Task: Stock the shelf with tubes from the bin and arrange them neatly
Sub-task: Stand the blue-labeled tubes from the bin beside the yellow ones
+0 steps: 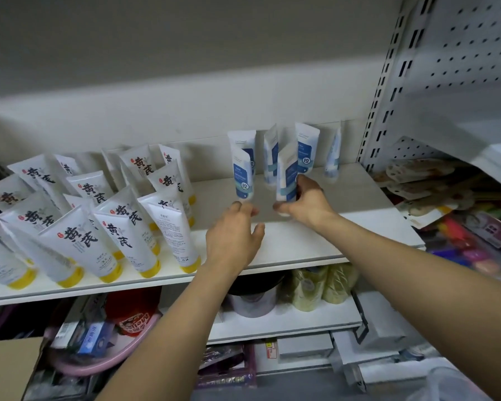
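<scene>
Several blue-and-white tubes stand cap-down on the white shelf (315,241), toward its back right. My right hand (307,202) grips one of them, a blue-and-white tube (287,175), near its lower end, holding it upright. Another blue-and-white tube (243,176) stands just left of it. My left hand (235,233) hovers below that tube with fingers spread and relaxed, holding nothing. Further tubes of the same kind (305,147) lean against the back wall. The bin is not in view.
Several white tubes with yellow caps (84,235) crowd the shelf's left half. A perforated metal upright (388,91) bounds the shelf on the right. Below are lower shelves with packaged goods, and a cardboard box (9,369) sits at the bottom left.
</scene>
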